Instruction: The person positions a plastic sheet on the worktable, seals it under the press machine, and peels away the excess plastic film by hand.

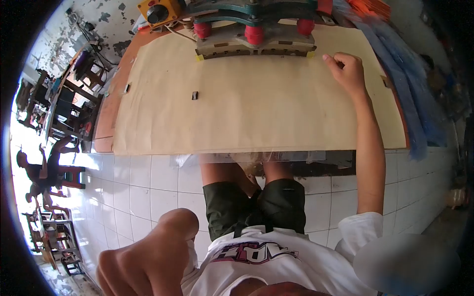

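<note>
My right hand is over the right part of the paper-covered table, fingers curled in and thumb pointing left. Whatever it may hold is hidden. Just left of it is the right end of a machine, with a green frame, red round parts and a long beige bar with yellow ends. My left hand is large and close to the camera at the lower left, away from the table. Its knuckles show, but the fingers run past the bottom edge. A small dark piece lies on the paper.
Another small piece lies near the table's left edge. A yellow box with a black knob stands at the back left. Bluish plastic sheeting hangs down the right side. Further left, a person sits near stools and benches.
</note>
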The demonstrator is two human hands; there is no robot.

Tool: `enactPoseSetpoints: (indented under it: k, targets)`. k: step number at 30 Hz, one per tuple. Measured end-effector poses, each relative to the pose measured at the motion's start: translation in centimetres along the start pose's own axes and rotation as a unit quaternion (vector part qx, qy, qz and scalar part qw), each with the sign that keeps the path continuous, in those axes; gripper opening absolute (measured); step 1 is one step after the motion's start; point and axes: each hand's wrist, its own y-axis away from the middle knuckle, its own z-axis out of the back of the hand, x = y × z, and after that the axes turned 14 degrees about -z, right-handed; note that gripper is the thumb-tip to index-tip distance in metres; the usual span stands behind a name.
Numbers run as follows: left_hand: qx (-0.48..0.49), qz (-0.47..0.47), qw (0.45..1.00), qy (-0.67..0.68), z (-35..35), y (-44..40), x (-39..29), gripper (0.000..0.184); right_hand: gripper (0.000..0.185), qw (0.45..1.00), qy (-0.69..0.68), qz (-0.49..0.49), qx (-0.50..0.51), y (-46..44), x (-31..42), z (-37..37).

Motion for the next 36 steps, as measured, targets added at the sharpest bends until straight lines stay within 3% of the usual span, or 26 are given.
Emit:
enactPoseSetpoints:
  k: [2, 4, 6, 7, 8, 9, 11, 12, 13, 14, 16, 17, 20, 23, 24, 26, 28, 30, 34, 36]
  targets:
    - [0.012, 0.009, 1.000, -0.007, 0.4, 0.5, -0.5, 0.054, 0.048, 1.000, -0.014, 0.001, -0.016, 0.1, -0.2, -0.2]
    - [-0.026, -0.013, 0.998, -0.049, 1.2, 2.0, -1.9, 0.040, 0.048, 0.999, -0.030, 0.003, -0.030, 0.2, -0.6, -0.5]
    - [-0.082, 0.044, 0.980, -0.176, 2.3, 3.7, -4.2, 0.037, 0.035, 0.999, -0.002, -0.012, -0.039, 0.0, -0.9, -0.4]
    - [-0.118, 0.111, 0.947, -0.278, 3.0, 4.8, -5.3, 0.045, 0.035, 0.999, -0.003, -0.008, -0.041, -0.2, -0.7, -0.4]
    - [-0.143, 0.080, 0.928, -0.333, 5.0, 5.8, -4.7, 0.054, 0.023, 0.996, -0.042, -0.007, -0.081, -0.1, -0.3, -0.3]
    - [-0.057, 0.161, 0.927, -0.334, 7.9, 6.4, -5.6, 0.059, 0.014, 0.989, -0.080, -0.007, -0.120, -0.1, 0.0, -0.1]
    - [-0.031, 0.300, 0.857, -0.418, 12.0, 8.7, -7.2, 0.048, 0.020, 0.982, -0.089, -0.008, -0.167, -0.1, 0.6, 0.9]
    - [-0.013, 0.358, 0.750, -0.556, 12.7, 9.0, -7.1, 0.043, 0.032, 0.972, -0.101, -0.013, -0.210, -0.2, 1.0, 1.3]
    - [-0.065, 0.457, 0.632, -0.622, 12.9, 9.4, -7.2, 0.038, 0.032, 0.973, -0.096, -0.013, -0.210, -0.1, 1.5, 2.0]
    - [-0.068, 0.460, 0.636, -0.616, 13.5, 10.3, -7.5, 0.038, 0.037, 0.953, -0.157, -0.002, -0.258, 0.0, 2.2, 3.0]
    - [-0.074, 0.470, 0.524, -0.706, 15.9, 12.0, -8.3, 0.036, 0.042, 0.927, -0.211, 0.024, -0.310, -0.2, 2.5, 4.7]
    - [-0.115, 0.501, 0.518, -0.684, 16.3, 12.5, -8.7, 0.036, 0.044, 0.917, -0.214, 0.017, -0.337, -0.2, 2.0, 5.6]
    - [-0.093, 0.468, 0.546, -0.689, 16.6, 13.2, -9.1, 0.032, 0.049, 0.919, -0.188, -0.051, -0.342, 0.8, 1.6, 8.5]
    - [-0.094, 0.473, 0.545, -0.686, 16.0, 13.1, -9.1, 0.029, 0.061, 0.955, 0.032, -0.145, -0.256, 2.0, -0.4, 12.4]
    - [-0.079, 0.465, 0.545, -0.694, 15.9, 13.1, -9.0, 0.027, 0.061, 0.955, 0.036, -0.143, -0.259, 2.3, -1.9, 14.0]
    - [-0.068, 0.454, 0.549, -0.698, 15.9, 13.3, -8.9, 0.027, 0.065, 0.908, 0.310, -0.222, -0.171, 3.0, -6.2, 17.7]
    - [-0.058, 0.446, 0.552, -0.702, 16.0, 13.5, -9.0, 0.026, 0.065, 0.876, 0.385, -0.287, -0.050, 4.0, -12.5, 22.0]
    - [-0.120, 0.469, 0.561, -0.671, 16.2, 13.6, -9.4, 0.025, 0.063, 0.832, 0.417, -0.360, 0.069, 5.8, -13.3, 24.9]
    - [-0.077, 0.455, 0.565, -0.684, 16.0, 13.3, -9.2, 0.028, 0.065, 0.810, 0.358, -0.441, 0.147, 7.3, -14.5, 27.3]
    - [-0.110, 0.465, 0.574, -0.665, 15.9, 13.2, -9.4, 0.028, 0.067, 0.791, 0.345, -0.468, 0.190, 7.3, -13.9, 27.6]
